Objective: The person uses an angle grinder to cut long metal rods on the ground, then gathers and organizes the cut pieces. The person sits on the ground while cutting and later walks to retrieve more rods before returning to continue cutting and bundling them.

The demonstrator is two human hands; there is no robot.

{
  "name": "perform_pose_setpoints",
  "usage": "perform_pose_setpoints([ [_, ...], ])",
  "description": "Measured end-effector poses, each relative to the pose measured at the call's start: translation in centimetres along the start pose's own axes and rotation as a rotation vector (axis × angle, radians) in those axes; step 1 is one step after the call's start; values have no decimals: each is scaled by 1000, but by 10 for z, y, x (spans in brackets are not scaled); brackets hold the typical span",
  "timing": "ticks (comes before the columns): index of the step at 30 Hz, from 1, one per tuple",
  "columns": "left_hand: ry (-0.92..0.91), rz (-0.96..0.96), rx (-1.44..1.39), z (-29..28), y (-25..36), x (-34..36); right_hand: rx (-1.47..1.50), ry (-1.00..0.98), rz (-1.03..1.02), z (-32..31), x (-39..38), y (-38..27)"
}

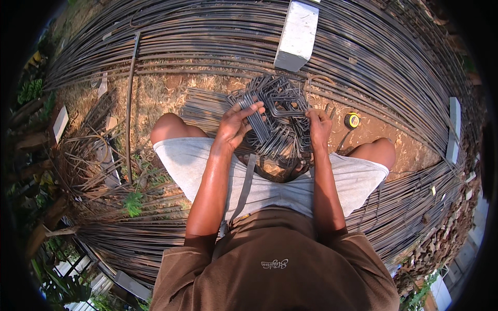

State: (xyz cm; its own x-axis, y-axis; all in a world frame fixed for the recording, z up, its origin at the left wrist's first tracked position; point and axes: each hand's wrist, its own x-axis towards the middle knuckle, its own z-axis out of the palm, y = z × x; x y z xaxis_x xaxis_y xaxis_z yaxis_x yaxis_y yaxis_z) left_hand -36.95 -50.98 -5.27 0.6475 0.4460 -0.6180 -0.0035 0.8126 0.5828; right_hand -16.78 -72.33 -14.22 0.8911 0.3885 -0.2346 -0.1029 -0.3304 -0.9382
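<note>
My left hand (232, 126) is closed around a stack of bent steel stirrups (258, 127), their sides lined up together. To its right, my right hand (320, 125) has its fingers closed at the corner of a rectangular stirrup (288, 112). A tangled pile of dark stirrups (290, 137) lies between and below both hands, in front of my crossed legs. The fingertips of my right hand are partly hidden. On the soil right of that hand lies a yellow and black tape measure (352, 121).
Long steel bars (218, 49) stretch across the far side, with a pale concrete block (298, 39) on them. Short straight rods (205, 108) lie left of the pile. A long rusty bar (130, 103) and scrap rods (93, 171) are farther left. Another pale block (453, 129) stands at right.
</note>
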Motion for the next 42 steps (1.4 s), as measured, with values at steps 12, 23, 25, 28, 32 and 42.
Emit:
perform_pose_setpoints([
  [12, 75, -15, 36, -5, 5, -2, 589, -139, 387, 17, -18, -69],
  [23, 18, 49, -24, 2, 9, -5, 518, -202, 228, 24, -43, -95],
  [25, 9, 61, -29, 6, 10, -6, 507, -183, 207, 37, -54, -82],
  [28, 6, 78, -38, 2, 7, -2, 352, -277, 134, 59, -83, -78],
  [32, 83, 43, 28, -3, 5, 1, 222, -385, 48, 69, -99, -74],
  [42, 22, 32, 9, -7, 8, -3, -333, 72, 38, 35, 42, 3],
])
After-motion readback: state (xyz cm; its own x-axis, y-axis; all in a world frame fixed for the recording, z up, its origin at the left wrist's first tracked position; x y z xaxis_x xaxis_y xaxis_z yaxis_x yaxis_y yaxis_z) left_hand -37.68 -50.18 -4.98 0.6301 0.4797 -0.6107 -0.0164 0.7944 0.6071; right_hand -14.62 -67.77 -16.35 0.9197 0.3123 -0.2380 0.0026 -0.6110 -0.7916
